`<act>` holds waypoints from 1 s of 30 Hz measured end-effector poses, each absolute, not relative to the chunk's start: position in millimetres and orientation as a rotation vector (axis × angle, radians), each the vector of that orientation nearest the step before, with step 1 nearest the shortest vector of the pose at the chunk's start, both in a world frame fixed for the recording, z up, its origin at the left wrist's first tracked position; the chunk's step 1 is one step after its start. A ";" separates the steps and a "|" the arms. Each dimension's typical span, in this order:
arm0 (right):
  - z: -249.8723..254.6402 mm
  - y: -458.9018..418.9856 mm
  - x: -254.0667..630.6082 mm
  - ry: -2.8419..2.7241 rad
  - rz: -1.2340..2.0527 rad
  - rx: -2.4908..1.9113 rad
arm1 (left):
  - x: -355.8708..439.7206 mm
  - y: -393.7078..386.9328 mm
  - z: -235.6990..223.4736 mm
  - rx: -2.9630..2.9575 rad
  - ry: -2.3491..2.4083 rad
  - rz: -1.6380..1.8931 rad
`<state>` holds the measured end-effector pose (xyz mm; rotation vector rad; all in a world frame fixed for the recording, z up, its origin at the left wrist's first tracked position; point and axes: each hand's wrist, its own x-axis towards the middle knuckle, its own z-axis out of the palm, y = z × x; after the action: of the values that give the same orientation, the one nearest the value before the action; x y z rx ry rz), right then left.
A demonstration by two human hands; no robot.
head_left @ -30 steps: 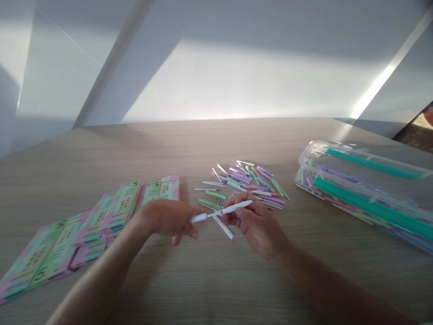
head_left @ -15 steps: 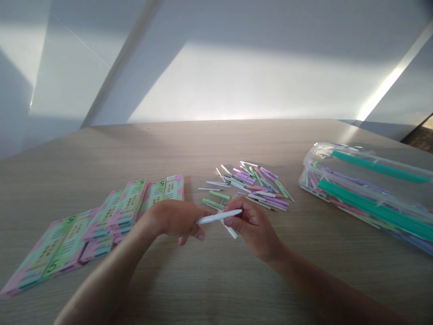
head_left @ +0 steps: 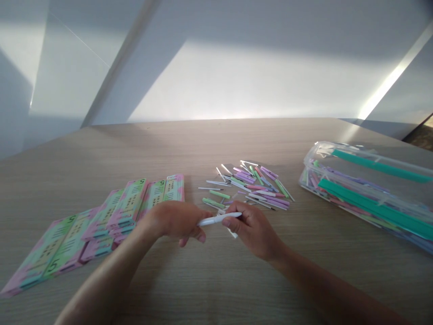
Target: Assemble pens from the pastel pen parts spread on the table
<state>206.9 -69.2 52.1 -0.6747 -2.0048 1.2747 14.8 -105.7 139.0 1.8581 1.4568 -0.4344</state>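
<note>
A white pen (head_left: 214, 220) lies level between my two hands over the table. My left hand (head_left: 179, 220) is closed on its left end, with the fingertips partly hidden behind the palm. My right hand (head_left: 253, 230) pinches the pen near its tapered right end between thumb and fingers. Just beyond my hands lies a loose pile of pen barrels and refills (head_left: 245, 180) in purple, green, pink, blue and white. Another white piece (head_left: 232, 233) rests on the table below the pen, partly covered by my right hand.
To the left, several pink and green boxes (head_left: 130, 203) marked with a 5 lie overlapping. On the right stands a clear plastic case (head_left: 314, 164) with teal strips, holding many coloured pen parts. A white wall (head_left: 237, 81) rises behind the wooden table (head_left: 189, 149).
My right thumb and fingers have shifted slightly left along the pen and now cover more of the white piece below. My left hand has barely moved.
</note>
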 end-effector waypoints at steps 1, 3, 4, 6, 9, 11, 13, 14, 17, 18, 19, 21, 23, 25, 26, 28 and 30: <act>52.7 -68.8 208.5 -1.999 1.312 -0.644 | 14.4 -105.5 139.1 1.856 1.450 -0.425; 54.3 -68.8 212.3 -1.977 1.389 -0.579 | 14.1 -105.1 140.2 1.844 1.442 -0.420; 55.3 -69.1 214.3 -1.972 1.405 -0.557 | 14.2 -105.0 140.9 1.837 1.442 -0.422; 57.2 -70.1 217.5 -1.983 1.380 -0.544 | 14.8 -104.8 141.5 1.830 1.438 -0.425; 59.5 -71.9 219.1 -2.049 1.232 -0.583 | 16.1 -104.8 140.1 1.830 1.435 -0.424; 60.8 -72.8 218.0 -2.097 1.110 -0.631 | 16.7 -104.8 138.8 1.832 1.441 -0.433; 62.1 -73.0 215.9 -2.135 1.022 -0.681 | 17.3 -105.0 138.4 1.834 1.449 -0.445; 62.5 -72.7 214.9 -2.149 0.997 -0.699 | 17.6 -105.0 138.5 1.834 1.455 -0.451; 62.3 -70.2 213.1 -2.177 0.974 -0.719 | 17.9 -105.3 139.8 1.821 1.479 -0.472; 61.6 -69.3 213.3 -2.181 0.982 -0.711 | 17.8 -105.3 140.2 1.818 1.479 -0.476; 60.8 -68.4 214.1 -2.179 0.999 -0.700 | 17.5 -105.4 140.5 1.818 1.474 -0.475; 59.1 -67.5 217.2 -2.164 1.051 -0.661 | 16.5 -105.5 140.9 1.825 1.456 -0.456; 58.3 -67.7 221.0 -2.137 1.099 -0.619 | 15.6 -105.6 141.0 1.832 1.445 -0.434; 59.1 -68.6 224.0 -2.117 1.112 -0.591 | 15.6 -105.7 141.1 1.832 1.446 -0.431; 60.0 -69.0 224.8 -2.119 1.093 -0.590 | 16.1 -105.7 141.2 1.830 1.451 -0.440; 62.5 -69.4 224.6 -2.143 1.023 -0.610 | 17.9 -106.0 141.5 1.825 1.469 -0.470; 64.5 -69.0 223.1 -2.186 0.953 -0.639 | 19.8 -106.4 141.8 1.829 1.490 -0.487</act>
<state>223.1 -69.0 64.5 -0.6386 -2.1861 0.9531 19.8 -106.4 141.8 1.8291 1.4903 -0.4873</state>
